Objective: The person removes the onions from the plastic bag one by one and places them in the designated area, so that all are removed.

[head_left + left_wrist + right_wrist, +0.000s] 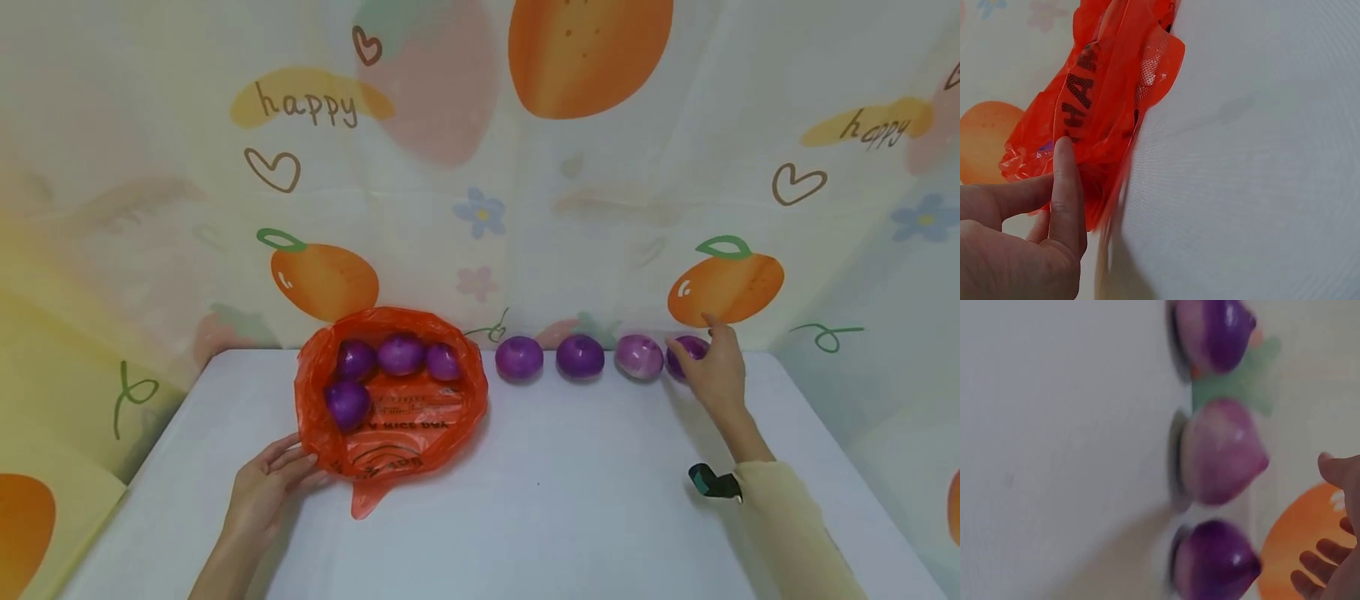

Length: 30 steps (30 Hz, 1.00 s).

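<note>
A red plastic bag (420, 467), its mouth spread wide, sits on the left half of the table with several purple onions (401, 355) inside. Against its near left side rests my left hand (270, 483); in the left wrist view its extended fingers (1067, 194) touch the printed plastic. Several more onions stand in a row along the back edge, among them a paler one (639, 357). My right hand (716, 371) hovers at the rightmost onion (1216, 562), partly covering it in the head view. Its thumb and fingers are spread, holding nothing.
The white table (570, 500) runs back to a printed cloth backdrop (525, 250). A dark strap-like piece (714, 482) sticks out beside the right sleeve (791, 525). The bag's pointed corner (367, 500) lies toward the front.
</note>
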Motion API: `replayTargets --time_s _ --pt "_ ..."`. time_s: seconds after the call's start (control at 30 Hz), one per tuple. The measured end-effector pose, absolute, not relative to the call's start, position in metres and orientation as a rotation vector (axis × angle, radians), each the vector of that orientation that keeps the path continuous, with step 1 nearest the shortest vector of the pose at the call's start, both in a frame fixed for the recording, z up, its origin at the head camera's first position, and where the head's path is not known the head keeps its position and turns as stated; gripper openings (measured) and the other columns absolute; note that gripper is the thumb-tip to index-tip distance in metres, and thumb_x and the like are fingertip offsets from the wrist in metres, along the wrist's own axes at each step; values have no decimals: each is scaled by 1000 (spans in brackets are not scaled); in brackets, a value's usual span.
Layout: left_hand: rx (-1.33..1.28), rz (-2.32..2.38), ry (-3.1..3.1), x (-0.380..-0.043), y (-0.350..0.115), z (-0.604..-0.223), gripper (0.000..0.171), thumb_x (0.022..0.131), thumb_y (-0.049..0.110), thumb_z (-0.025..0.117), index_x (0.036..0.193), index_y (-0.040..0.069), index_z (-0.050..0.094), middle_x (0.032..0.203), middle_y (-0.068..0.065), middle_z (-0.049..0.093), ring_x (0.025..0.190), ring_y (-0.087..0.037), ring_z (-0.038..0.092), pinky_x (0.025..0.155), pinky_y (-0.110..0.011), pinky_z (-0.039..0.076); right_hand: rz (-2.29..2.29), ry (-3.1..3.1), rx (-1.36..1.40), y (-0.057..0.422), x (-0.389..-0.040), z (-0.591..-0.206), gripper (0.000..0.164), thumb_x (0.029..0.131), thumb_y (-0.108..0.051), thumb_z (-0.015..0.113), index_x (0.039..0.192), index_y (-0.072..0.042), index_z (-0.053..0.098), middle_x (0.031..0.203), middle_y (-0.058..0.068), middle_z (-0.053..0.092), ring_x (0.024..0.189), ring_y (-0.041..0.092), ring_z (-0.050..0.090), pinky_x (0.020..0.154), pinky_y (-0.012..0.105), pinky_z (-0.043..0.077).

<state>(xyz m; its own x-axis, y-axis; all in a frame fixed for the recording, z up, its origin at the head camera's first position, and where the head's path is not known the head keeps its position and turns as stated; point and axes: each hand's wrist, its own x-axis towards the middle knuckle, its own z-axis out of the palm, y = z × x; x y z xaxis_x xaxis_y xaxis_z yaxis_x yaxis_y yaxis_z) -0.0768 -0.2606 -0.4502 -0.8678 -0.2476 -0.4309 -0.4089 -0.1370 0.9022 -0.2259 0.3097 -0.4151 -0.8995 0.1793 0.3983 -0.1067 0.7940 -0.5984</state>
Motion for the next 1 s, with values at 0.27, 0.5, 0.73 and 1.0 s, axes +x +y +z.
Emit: replayTargets --time_s 0.27,0.5,0.73,1.0 --pt "-758 2182 1977 -77 -261 -451 60 98 3 56 151 1 29 96 10 69 87 -11 71 82 -30 58 996 -2354 310 251 -217 -400 60 83 -9 77 134 5 49 129 27 53 118 41 50 97 56 43" --pt "-727 2223 1962 -74 -262 -452 60 97 2 56 151 0 29 97 11 69 88 -11 71 82 -31 58 1089 -2336 541 194 -204 -397 63 81 -14 81 135 0 51 131 20 54 113 36 57 91 53 51" --pt "-717 2216 1969 -74 -261 -451 59 98 4 57 151 0 29 98 11 69 89 -11 71 83 -30 57 1076 -2353 679 147 -197 -395 62 82 -17 81 134 -2 52 132 15 58 121 31 55 105 47 45" --pt "-717 2228 1967 -73 -264 -454 59 97 1 56 150 -1 29 96 11 70 88 -12 71 82 -31 58 1071 -2339 841 92 -185 -394 61 84 -19 79 135 -2 51 132 13 58 122 27 56 103 40 47"
